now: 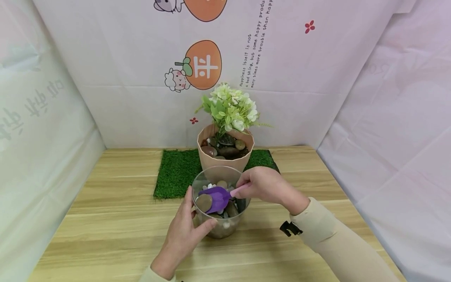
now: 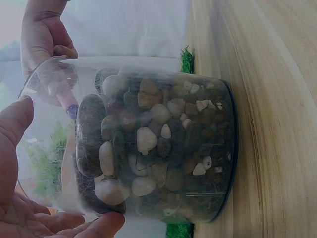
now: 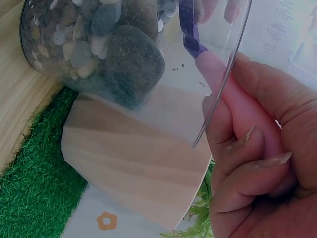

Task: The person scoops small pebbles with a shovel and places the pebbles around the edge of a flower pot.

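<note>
A clear round container (image 1: 221,234) stands on the wooden table, partly filled with stones and pebbles (image 2: 148,141) of several colours. My left hand (image 1: 184,227) steadies it from the left, thumb at the near rim and fingers around the side. Pinched in my right hand (image 1: 264,186) is the pink handle (image 3: 245,111) of a small toy shovel, reaching over the right rim. Its purple blade (image 1: 219,199) is inside the container, above the pebbles. On the blade's left end lies a rounded brown stone (image 1: 203,203). Large dark stones (image 3: 132,67) press against the container wall.
Just behind the container is a pale pink flowerpot (image 1: 225,163) holding stones and white-green artificial flowers (image 1: 234,107). It stands on a green turf mat (image 1: 176,172). A printed white cloth (image 1: 141,113) hangs behind the wooden table (image 1: 116,219), with more cloth on both sides.
</note>
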Demonstrator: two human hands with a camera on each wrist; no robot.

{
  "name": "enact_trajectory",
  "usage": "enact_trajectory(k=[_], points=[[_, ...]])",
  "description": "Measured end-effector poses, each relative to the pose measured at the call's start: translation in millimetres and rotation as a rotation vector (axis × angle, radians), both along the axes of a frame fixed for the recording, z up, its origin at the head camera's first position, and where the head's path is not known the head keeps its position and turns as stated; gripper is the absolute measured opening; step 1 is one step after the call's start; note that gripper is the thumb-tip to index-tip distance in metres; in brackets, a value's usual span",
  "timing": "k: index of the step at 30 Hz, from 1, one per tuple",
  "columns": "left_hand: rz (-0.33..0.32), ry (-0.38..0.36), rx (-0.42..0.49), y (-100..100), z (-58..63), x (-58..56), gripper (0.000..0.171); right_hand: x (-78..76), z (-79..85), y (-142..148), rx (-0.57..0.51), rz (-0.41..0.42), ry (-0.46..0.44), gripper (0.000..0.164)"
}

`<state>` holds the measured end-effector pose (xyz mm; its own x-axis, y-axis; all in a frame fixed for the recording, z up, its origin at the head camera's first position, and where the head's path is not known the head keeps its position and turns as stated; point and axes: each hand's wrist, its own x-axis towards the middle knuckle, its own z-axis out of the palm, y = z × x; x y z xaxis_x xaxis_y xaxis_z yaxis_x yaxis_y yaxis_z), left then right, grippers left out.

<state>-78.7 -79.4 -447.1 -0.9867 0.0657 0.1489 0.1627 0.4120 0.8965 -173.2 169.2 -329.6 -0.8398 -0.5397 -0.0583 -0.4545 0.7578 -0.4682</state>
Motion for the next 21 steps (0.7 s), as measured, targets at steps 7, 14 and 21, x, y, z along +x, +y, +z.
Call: enact_trajectory(k=[7, 14, 21], points=[[0.0, -0.016, 0.007, 0.2, 0.4, 0.4, 0.116, -1.4, 1.0, 1.3, -0.017, -0.01, -0.016, 0.013], [0.001, -0.009, 0.011, 0.5, 0.9, 0.5, 0.116, -2.5, -1.3, 0.0, -0.029, -0.015, -0.03, 0.015], [0.005, -0.008, 0.006, 0.4, 1.2, 0.6, 0.116, -3.8, -6.2, 0.0, -0.049, -0.023, -0.054, 0.016]])
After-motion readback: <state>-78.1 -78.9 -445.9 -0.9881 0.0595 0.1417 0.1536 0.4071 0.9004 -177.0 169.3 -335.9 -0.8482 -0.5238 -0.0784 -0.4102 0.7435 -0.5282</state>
